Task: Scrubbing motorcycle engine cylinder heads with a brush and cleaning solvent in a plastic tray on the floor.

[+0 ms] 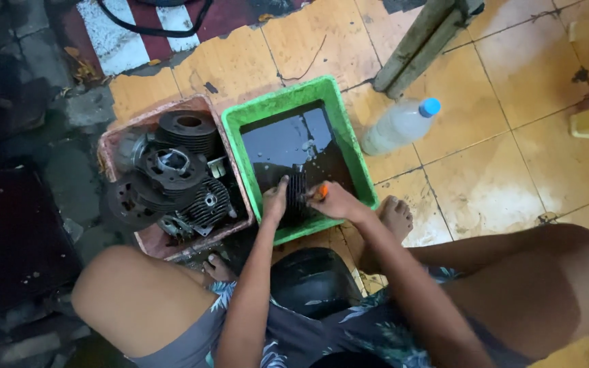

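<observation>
- The left hand (275,201) clamps the side of a dark finned metal cylinder (297,191), held in the green tub (346,146) at centre frame.
- The right hand (332,201) is closed on a small orange-handled tool (322,191), probably a brush, touching the fins.
- The cylinder looks heavy, stiff and slippery when wet; its outer fins seem the best hold.
- The tub holds dark liquid.
- Left of it, a pink tub (107,146) holds about 4 more finned engine parts (172,174).
- A clear bottle (398,126) lies at the upper right.

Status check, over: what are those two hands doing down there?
Left hand steadies finned engine cylinder in green tub of dark liquid. Right hand grips orange-handled tool. Nothing blocking.
</observation>
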